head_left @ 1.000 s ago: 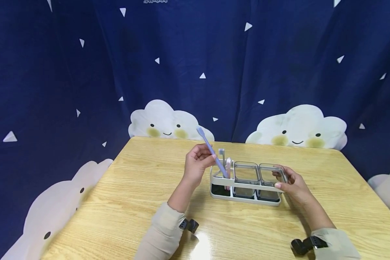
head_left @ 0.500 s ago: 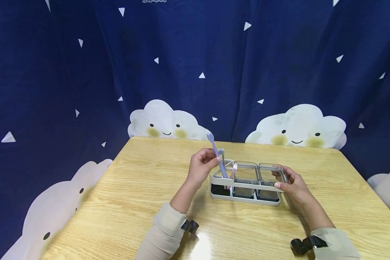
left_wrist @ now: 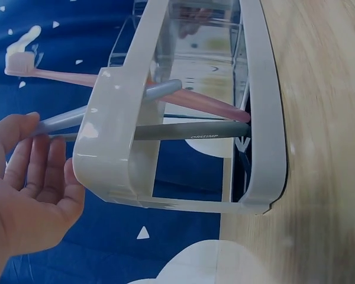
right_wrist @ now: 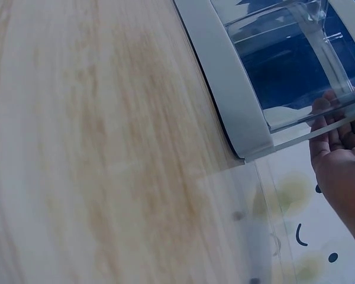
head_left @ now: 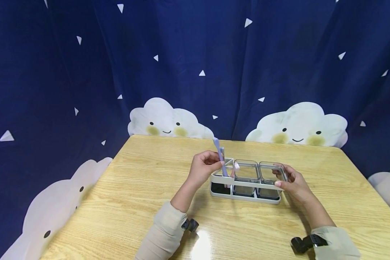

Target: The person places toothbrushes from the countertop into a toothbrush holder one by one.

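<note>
A white toothbrush holder (head_left: 221, 179) stands on the table, with two clear cups in its middle and right slots. My left hand (head_left: 199, 171) pinches a lavender toothbrush (head_left: 216, 143) upright over the left section. In the left wrist view its lower end has passed inside the upper frame, well above the base. A pink toothbrush (left_wrist: 59, 77) and a dark grey toothbrush (left_wrist: 195, 131) lean in that same section, their lower ends at the base. My right hand (head_left: 295, 185) grips the holder's right end, thumb in front and fingers behind around the right cup (head_left: 269, 171).
The wooden table (head_left: 143, 187) reaches around the holder on all sides. Behind it hangs a dark blue curtain (head_left: 182, 47) with white triangles and smiling clouds. Both wrists carry black straps with small cameras.
My left hand has moved right and slightly down, bringing the lavender toothbrush more upright. The pink toothbrush has tipped to the right. My right hand has stayed in place.
</note>
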Demonstrator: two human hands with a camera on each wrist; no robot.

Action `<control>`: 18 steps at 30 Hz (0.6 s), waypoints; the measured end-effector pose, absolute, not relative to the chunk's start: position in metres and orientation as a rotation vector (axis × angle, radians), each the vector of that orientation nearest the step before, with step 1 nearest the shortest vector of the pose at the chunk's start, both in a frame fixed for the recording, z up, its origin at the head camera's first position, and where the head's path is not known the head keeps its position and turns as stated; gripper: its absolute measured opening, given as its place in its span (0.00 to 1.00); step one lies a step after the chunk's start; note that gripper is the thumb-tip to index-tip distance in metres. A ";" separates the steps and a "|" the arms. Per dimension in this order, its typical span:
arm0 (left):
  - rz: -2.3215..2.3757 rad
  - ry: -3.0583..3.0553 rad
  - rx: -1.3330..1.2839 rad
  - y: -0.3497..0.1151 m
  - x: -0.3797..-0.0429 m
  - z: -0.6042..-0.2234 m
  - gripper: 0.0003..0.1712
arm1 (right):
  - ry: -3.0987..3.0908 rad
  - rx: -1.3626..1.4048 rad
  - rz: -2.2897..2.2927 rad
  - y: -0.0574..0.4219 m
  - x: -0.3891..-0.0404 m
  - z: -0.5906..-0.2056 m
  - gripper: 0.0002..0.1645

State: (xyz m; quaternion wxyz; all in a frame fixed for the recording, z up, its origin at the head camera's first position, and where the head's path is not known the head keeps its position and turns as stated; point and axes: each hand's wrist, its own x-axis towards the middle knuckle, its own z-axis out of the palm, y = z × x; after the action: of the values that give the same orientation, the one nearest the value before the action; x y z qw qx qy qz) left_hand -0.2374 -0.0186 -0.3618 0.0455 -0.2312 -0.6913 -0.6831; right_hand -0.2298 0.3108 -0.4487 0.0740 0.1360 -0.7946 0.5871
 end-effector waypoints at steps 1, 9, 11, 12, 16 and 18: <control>-2.081 -2.122 -0.708 -0.018 -0.238 -0.362 0.07 | -2.384 0.408 1.763 0.311 -0.230 -0.449 0.37; -1.947 -2.244 -0.748 -0.018 -0.235 -0.360 0.06 | -2.388 0.398 1.756 0.309 -0.229 -0.447 0.36; -1.928 -2.262 -0.749 -0.018 -0.234 -0.360 0.06 | -2.394 0.393 1.752 0.309 -0.229 -0.447 0.36; -1.920 -2.270 -0.755 -0.018 -0.234 -0.359 0.06 | -2.397 0.392 1.749 0.309 -0.229 -0.447 0.36; -1.890 -2.299 -0.777 -0.018 -0.235 -0.359 0.05 | -2.396 0.393 1.744 0.309 -0.229 -0.448 0.36; -1.875 -2.318 -0.798 -0.019 -0.235 -0.358 0.05 | -2.391 0.397 1.744 0.310 -0.229 -0.448 0.36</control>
State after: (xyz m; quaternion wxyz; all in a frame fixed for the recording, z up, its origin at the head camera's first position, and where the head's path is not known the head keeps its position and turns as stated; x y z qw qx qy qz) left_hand -0.2350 -0.0192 -0.3580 0.0274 -0.2585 -0.7508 -0.6072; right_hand -0.2292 0.3099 -0.4478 0.0778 0.1325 -0.7984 0.5822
